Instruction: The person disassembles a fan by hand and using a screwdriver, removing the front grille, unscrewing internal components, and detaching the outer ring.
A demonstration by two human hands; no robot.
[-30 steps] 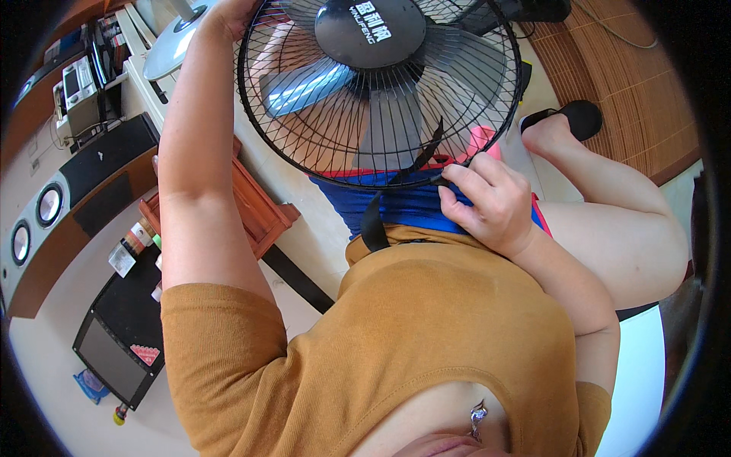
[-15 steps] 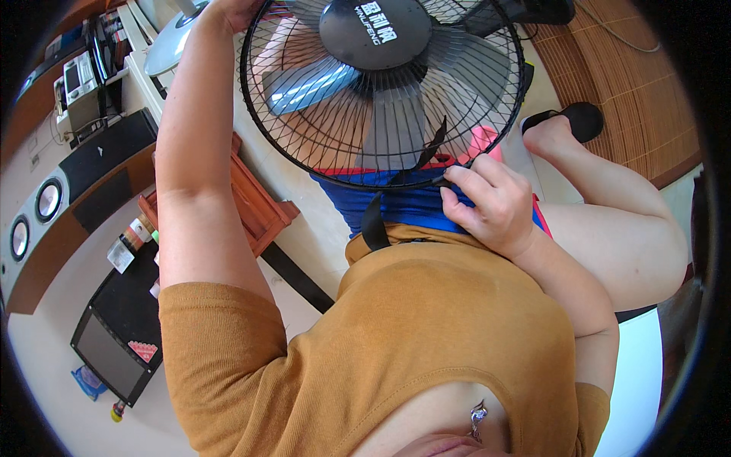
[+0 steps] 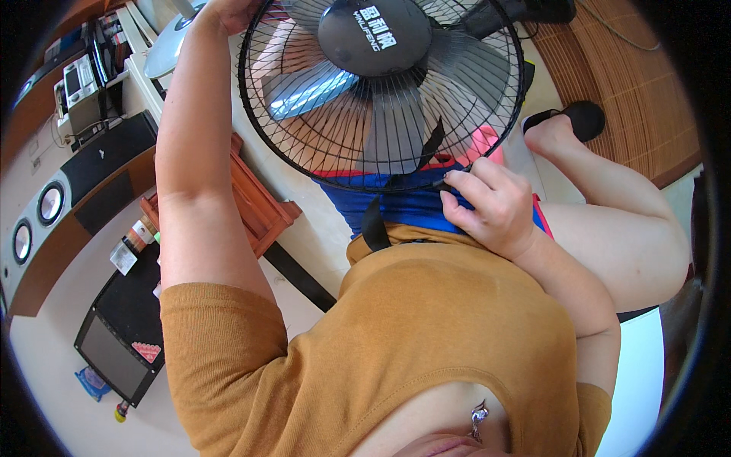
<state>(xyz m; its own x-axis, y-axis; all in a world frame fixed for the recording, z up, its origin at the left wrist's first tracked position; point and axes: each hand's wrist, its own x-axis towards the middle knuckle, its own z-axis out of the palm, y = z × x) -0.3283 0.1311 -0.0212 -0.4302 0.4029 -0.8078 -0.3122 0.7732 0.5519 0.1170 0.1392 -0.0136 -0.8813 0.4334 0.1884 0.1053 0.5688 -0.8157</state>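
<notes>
A black fan (image 3: 375, 36) with a round wire guard and translucent grey blades faces up at me, above my lap. My right hand (image 3: 493, 204) is closed at the guard's near rim, thumb and fingers pinching it beside a small black piece. At the far left, my left hand (image 3: 232, 14) reaches the guard's edge by the upper border of the picture. Its fingers are mostly cut off, so its grip does not show. A black strap (image 3: 374, 225) hangs below the near rim, over my blue shorts (image 3: 415, 212). Something pink (image 3: 486, 143) shows through and beside the guard.
To the left stand a reddish wooden stool (image 3: 259, 202), a long speaker (image 3: 76, 202) and a dark-screened monitor (image 3: 118, 350). A lamp-like pale disc (image 3: 169, 49) is near my left forearm. A brown slatted mat (image 3: 647, 91) lies at the right, by my slippered foot (image 3: 567, 126).
The guard's near rim has shifted very slightly toward me. Both hands keep their places on or by the rim.
</notes>
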